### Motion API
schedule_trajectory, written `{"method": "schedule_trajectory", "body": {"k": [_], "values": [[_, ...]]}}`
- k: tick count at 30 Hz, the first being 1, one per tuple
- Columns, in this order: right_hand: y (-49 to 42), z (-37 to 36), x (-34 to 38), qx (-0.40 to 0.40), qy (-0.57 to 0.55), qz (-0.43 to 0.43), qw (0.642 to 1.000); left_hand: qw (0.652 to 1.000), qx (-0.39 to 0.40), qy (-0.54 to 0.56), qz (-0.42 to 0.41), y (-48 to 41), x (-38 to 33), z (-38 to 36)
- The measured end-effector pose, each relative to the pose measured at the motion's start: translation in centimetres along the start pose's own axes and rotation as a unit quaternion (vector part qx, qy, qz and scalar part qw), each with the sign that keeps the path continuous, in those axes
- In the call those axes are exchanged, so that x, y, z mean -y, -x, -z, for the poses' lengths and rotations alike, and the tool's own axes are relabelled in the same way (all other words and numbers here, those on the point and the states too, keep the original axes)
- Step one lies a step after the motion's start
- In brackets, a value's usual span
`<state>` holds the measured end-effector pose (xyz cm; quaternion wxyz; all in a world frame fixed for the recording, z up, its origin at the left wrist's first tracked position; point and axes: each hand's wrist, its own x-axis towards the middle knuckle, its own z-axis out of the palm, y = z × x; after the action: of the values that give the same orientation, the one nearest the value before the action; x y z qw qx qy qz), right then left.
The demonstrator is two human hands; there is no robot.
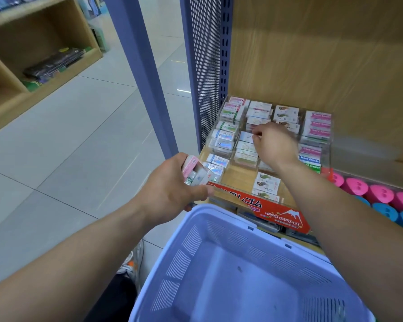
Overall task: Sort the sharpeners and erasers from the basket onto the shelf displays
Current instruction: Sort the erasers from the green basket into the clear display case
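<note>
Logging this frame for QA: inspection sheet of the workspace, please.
Surface: wooden shelf under a clear display.
Job's things: basket shows no stock; display compartments mostly filled with erasers; pink and blue round sharpeners to its right.
Clutter: nothing seen.
Hands: left hand holds a stack of erasers; right hand pinches a white eraser in the display.
Cables: nothing seen.
Surroundings: tiled floor, blue perforated panel, wooden cubby shelf at left.

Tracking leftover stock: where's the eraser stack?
Head view, left of centre: the left hand grips the eraser stack just left of the clear display, above the basket.
</note>
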<state>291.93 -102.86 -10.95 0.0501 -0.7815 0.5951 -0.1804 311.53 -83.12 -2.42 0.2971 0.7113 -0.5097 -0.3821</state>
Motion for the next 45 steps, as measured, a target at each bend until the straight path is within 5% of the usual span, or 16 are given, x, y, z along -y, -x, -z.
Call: {"method": "schedule_trajectory", "body": {"k": [6,10,19,33,39,45], "values": [[5.1,4.5,1.9,0.016,-0.247,0.016,0.969,1.000,0.001,0.006,0.003,0.3,-0.4,-0.2],[10.0,8.1,5.6,0.222,-0.484,-0.006,0.847,0.999,0.012,0.031,-0.006,0.6,-0.9,-0.8],[12.4,9.5,5.6,0.250,-0.613,-0.073,0.746,0.996,0.023,0.076,-0.027,1.7,-1.7,-0.7],[13.4,9.6,4.1,0.244,-0.619,-0.124,0.736,0.998,0.029,0.044,-0.019,2.2,-2.1,-0.9],[13.5,8.2,2.2,0.259,-0.479,-0.118,0.830,0.997,0.038,-0.064,0.008,2.0,-0.2,-0.5],[12.5,6.4,0.5,0.213,-0.425,-0.183,0.860,0.993,0.033,-0.108,0.024,1.7,0.8,0.2]]}}
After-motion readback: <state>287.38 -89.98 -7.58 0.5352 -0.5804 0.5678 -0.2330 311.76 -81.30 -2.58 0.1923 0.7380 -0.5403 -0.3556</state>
